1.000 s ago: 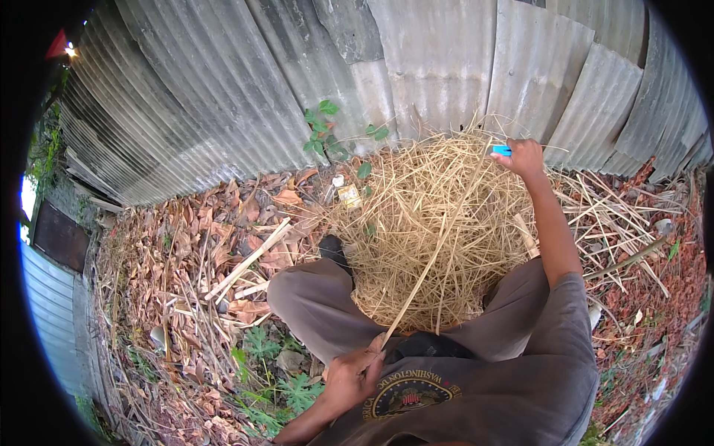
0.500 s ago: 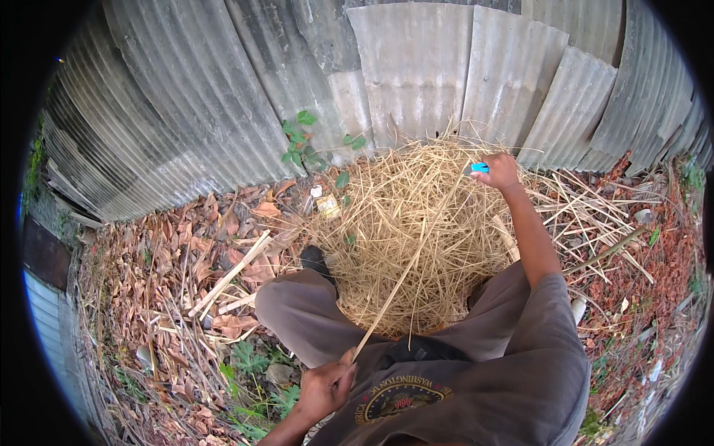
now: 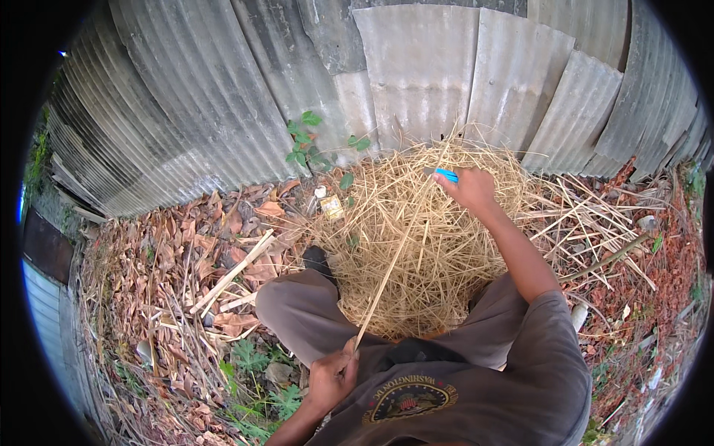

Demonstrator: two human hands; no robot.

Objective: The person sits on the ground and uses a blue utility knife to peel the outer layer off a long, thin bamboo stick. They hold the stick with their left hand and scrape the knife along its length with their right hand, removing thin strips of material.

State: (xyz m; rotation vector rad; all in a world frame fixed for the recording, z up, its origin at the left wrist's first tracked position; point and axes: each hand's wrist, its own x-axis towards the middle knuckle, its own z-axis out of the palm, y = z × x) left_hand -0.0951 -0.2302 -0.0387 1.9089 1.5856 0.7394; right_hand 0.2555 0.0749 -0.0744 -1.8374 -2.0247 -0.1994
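My left hand is closed on the near end of a long thin straw-coloured stick, close to my chest. The stick runs up and to the right over a big pile of dry straw. My right hand is stretched out at the stick's far end, gripping a small blue-handled tool against it. Whether the tool has a blade I cannot tell. My grey-trousered knee is bent in front of the pile.
A corrugated metal fence closes off the back. Dry brown leaves and loose sticks cover the ground on the left. Small green plants grow at the fence foot. More cut stalks lie to the right.
My right hand with the blue tool has moved left and nearer along the stick. My left hand keeps its hold on the stick's near end. The view has shifted slightly.
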